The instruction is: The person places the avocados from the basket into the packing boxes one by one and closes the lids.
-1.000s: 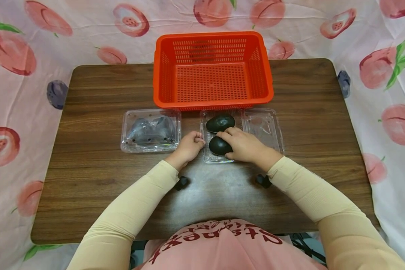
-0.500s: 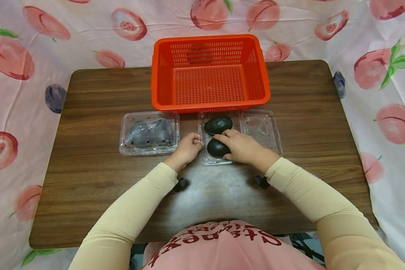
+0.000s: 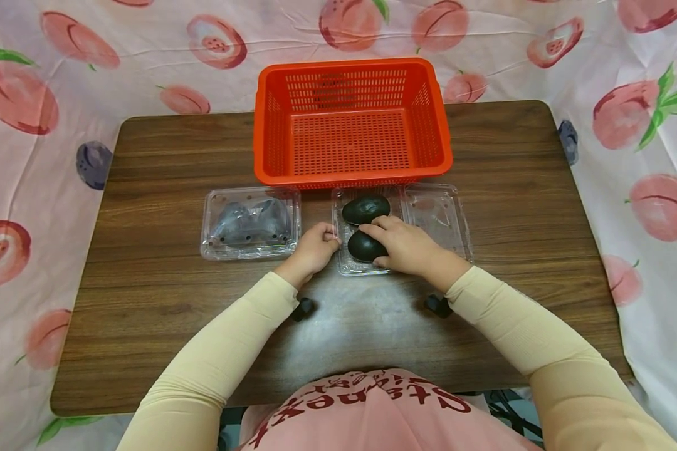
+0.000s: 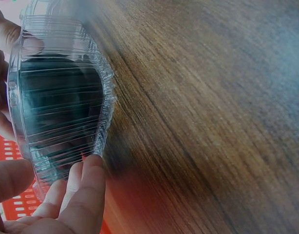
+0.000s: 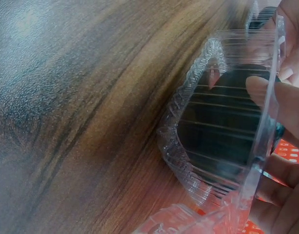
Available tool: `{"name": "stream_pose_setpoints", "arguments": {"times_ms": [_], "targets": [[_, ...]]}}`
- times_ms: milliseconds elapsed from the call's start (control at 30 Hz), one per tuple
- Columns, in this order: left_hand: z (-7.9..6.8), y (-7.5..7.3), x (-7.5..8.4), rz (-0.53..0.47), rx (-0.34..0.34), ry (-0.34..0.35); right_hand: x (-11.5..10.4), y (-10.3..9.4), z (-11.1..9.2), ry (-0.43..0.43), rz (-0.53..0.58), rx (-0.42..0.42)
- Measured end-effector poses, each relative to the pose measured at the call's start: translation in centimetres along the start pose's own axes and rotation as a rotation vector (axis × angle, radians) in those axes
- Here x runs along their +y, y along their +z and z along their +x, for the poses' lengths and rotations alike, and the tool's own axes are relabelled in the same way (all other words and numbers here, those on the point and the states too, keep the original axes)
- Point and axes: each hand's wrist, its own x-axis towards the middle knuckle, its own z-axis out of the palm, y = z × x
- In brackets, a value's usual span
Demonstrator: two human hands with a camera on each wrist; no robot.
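An unfolded clear plastic clamshell (image 3: 367, 268) lies at the table's middle, its lid (image 3: 437, 216) folded out to the right. Two dark green avocados sit inside: a far avocado (image 3: 367, 208) on its side and a near avocado (image 3: 365, 246). My right hand (image 3: 409, 247) grips the near avocado, thumb toward me and fingers over its far right side. At the clamshell's left wall, my left hand (image 3: 314, 248) pinches the rim; in the left wrist view its fingertips (image 4: 93, 168) touch the ribbed wall. To the left stands a closed clamshell (image 3: 251, 223) with dark rounded contents, blurred by its lid.
A red plastic basket (image 3: 352, 144) stands behind the clamshells, near the table's back edge. Nothing shows inside it. The brown wooden table (image 3: 158, 313) is bounded by peach-print cloth (image 3: 649, 250) at the back and sides. Black blocks (image 3: 303, 309) are by both wrists.
The head view has shifted slightly. Both hands, the avocados and the clamshells keep their places on the table.
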Motion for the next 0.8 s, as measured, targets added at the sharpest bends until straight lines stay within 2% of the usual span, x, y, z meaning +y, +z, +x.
{"name": "stream_pose_setpoints", "arguments": {"times_ms": [533, 800], "targets": [[0.1, 0.0, -0.1, -0.008, -0.008, -0.005, 0.5, 0.0, -1.0, -0.024, 0.037, 0.101], [0.1, 0.0, 0.0, -0.027, -0.001, 0.004, 0.6, -0.5, -1.9, -0.060, 0.079, 0.195]]}}
